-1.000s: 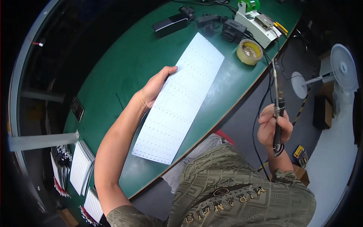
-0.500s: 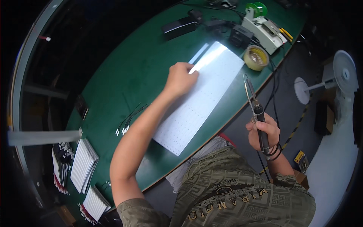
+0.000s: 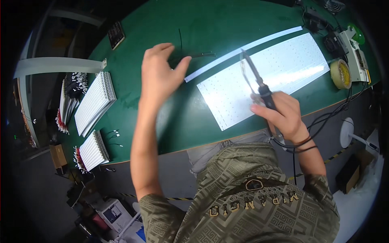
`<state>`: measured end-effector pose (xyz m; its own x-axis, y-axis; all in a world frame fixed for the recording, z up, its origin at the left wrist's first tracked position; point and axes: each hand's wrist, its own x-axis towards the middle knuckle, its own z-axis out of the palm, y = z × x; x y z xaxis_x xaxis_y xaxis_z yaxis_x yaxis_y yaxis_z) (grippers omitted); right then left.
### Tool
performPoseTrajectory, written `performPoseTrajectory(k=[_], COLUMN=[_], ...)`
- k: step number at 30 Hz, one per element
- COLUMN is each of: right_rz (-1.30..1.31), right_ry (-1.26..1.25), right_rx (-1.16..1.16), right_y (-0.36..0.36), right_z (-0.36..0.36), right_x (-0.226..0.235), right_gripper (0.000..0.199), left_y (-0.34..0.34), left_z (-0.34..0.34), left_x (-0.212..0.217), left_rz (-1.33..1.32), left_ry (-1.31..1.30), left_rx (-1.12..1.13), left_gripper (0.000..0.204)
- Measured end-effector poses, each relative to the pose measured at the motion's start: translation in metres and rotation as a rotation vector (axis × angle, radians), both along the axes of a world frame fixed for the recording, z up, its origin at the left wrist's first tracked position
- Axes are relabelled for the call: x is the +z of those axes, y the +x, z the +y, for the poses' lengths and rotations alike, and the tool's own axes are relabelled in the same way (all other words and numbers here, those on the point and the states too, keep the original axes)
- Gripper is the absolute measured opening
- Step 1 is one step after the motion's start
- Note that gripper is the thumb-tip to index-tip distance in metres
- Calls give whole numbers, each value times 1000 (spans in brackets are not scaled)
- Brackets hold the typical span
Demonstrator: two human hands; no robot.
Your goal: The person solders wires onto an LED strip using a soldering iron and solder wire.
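Note:
A long white panel (image 3: 271,77) dotted with small components lies flat on the green table (image 3: 178,125). My right hand (image 3: 283,115) grips a soldering iron (image 3: 255,83) whose tip hovers over the panel's near left part. A narrow white strip (image 3: 243,50) lies just beyond the panel. My left hand (image 3: 160,73) is raised over the table left of the panel, fingers spread, holding nothing, close to thin black wires (image 3: 198,54).
Stacks of white panels with wire leads (image 3: 95,103) (image 3: 91,152) sit at the table's left. A tape roll (image 3: 340,73) and a white device (image 3: 352,48) stand at the right end. A black cable (image 3: 324,121) hangs off the front edge.
My left hand let go of the panel and moved left, opening. The panel now lies flat. My right hand brought the soldering iron up over the panel.

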<state>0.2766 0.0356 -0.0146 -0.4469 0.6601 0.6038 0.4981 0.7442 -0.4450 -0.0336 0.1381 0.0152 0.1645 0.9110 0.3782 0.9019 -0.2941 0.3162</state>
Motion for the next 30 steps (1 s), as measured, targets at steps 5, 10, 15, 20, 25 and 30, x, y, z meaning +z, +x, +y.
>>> performPoseTrajectory(k=[5, 10, 15, 20, 25, 30], right_rz=[-90, -140, -210, -256, -209, -245], right_ry=[65, 77, 44, 49, -2, 60], right_rx=[40, 2, -42, -51, -20, 1], right_y=[-12, -2, 1, -4, -14, -17], right_z=[23, 29, 37, 65, 89, 97], right_x=[1, -2, 4, 9, 2, -7], right_gripper=[33, 35, 39, 49, 52, 50], left_y=[-19, -12, -13, -21, -35, -43], left_z=[17, 17, 18, 31, 43, 42], left_x=[-11, -12, -28, -28, -7, 0], left_rz=[-158, -77, 233, 315, 36, -192], left_ry=[-291, -376, -186, -150, -396, -525], left_rx=[-29, -114, -283, -340, -285, -218], left_gripper=[33, 21, 13, 11, 16, 23])
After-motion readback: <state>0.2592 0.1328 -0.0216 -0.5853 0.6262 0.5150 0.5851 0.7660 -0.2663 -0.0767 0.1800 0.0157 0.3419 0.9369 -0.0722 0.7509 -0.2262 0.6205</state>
